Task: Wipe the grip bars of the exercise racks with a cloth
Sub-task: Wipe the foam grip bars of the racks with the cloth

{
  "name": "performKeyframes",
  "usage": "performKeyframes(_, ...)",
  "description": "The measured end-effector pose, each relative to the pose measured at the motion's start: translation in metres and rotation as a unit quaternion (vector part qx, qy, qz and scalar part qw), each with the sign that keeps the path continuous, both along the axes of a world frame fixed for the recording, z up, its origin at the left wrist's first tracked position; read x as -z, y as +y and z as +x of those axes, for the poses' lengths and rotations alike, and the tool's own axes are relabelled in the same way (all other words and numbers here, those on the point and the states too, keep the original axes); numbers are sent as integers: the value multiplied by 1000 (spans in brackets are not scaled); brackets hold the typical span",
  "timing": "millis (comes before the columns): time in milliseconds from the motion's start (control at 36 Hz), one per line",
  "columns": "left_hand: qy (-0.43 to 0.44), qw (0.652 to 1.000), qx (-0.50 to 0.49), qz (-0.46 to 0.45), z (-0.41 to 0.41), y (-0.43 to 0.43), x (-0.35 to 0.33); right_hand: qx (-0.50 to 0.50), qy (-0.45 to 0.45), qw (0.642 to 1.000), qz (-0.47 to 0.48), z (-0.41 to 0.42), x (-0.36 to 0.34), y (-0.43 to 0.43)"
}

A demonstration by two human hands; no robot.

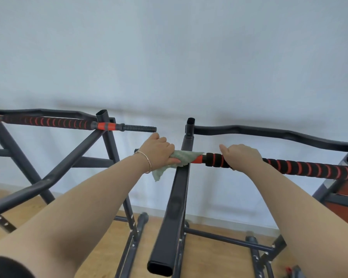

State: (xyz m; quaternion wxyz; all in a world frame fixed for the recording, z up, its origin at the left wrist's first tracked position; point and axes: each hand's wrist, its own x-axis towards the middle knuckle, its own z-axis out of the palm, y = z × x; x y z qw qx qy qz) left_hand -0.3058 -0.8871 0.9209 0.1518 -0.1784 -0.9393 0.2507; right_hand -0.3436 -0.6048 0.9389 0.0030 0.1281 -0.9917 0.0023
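A black foam grip bar with red stripes [309, 169] runs from the centre to the right edge on the right rack. My right hand [242, 156] is closed around it near its left end. My left hand [159, 150] holds a pale green cloth [179, 159] wrapped over the bar's left end, where it crosses a dark upright beam [175, 207]. A loose corner of the cloth hangs down below my left wrist. A second striped grip bar [48, 122] sits on the left rack, apart from both hands.
Both racks are dark grey steel frames standing on a wooden floor [209, 257] against a pale wall [169, 57]. A curved black top bar [269, 133] runs behind my right hand. Diagonal braces [54, 175] of the left rack fill the left side.
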Motion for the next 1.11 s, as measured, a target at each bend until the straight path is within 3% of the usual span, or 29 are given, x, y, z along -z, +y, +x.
performKeyframes(111, -14, 1000, -5, 11, -5, 2, 0, -85, 38, 994, 60, 4, -9, -25)
performKeyframes(194, 33, 998, 19, 40, -6, -2, 8, -151, 58, 984, 78, 4, -6, -52)
performKeyframes(250, 53, 997, 16, 50, -3, -6, 9, -153, 51, 983, 89, 4, -1, -64)
performKeyframes(361, 14, 999, -36, 29, 5, -23, 2, -136, 82, 981, 109, -2, 10, -67)
performKeyframes(556, 59, 994, -82, 49, 17, -27, 5, -112, 66, 982, 136, -3, 6, -75)
performKeyframes(611, 73, 993, -63, 66, 16, -18, 6, -106, 48, 985, 131, -3, 4, -82)
performKeyframes(694, 3, 997, 19, 75, 12, -12, 12, -93, 18, 988, 121, -3, 4, -92)
performKeyframes(972, -23, 998, -4, 56, 4, -44, 3, -114, 122, 975, 146, 4, 14, -83)
performKeyframes(1111, -27, 997, -17, 64, 7, -42, 4, -86, 86, 986, 112, 3, 11, -85)
